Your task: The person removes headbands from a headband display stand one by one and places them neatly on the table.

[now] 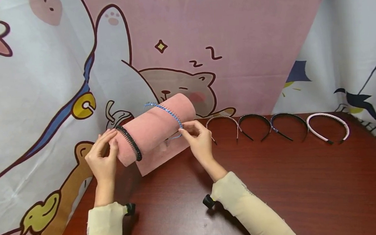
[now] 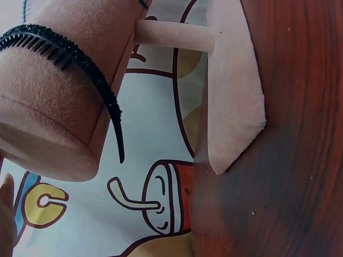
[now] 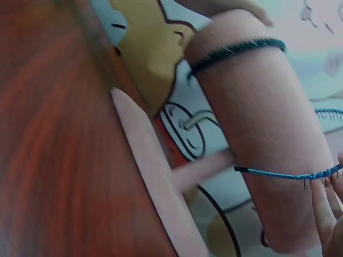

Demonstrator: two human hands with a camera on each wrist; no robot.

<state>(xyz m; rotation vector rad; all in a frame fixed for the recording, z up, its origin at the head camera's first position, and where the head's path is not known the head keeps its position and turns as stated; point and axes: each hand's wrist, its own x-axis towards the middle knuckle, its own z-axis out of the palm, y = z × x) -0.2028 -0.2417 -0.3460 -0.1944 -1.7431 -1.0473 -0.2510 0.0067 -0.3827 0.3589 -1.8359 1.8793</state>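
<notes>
A pink padded roll on a stand lies slanted across the table's far left. My left hand is at the roll's left end, its fingers fairly straight and touching the edge of it. Beside those fingers a black beaded headband with comb teeth spans the roll. Near the other end, my right hand pinches a blue headband between thumb and fingers. This headband arches over the roll, and its black-tipped end shows beside the stand's post in the right wrist view.
Beneath the roll is the stand's flat pink base, on the dark wooden table. Along the table's far right edge stand several headbands, among them a white one and a black one. A printed cartoon cloth hangs behind.
</notes>
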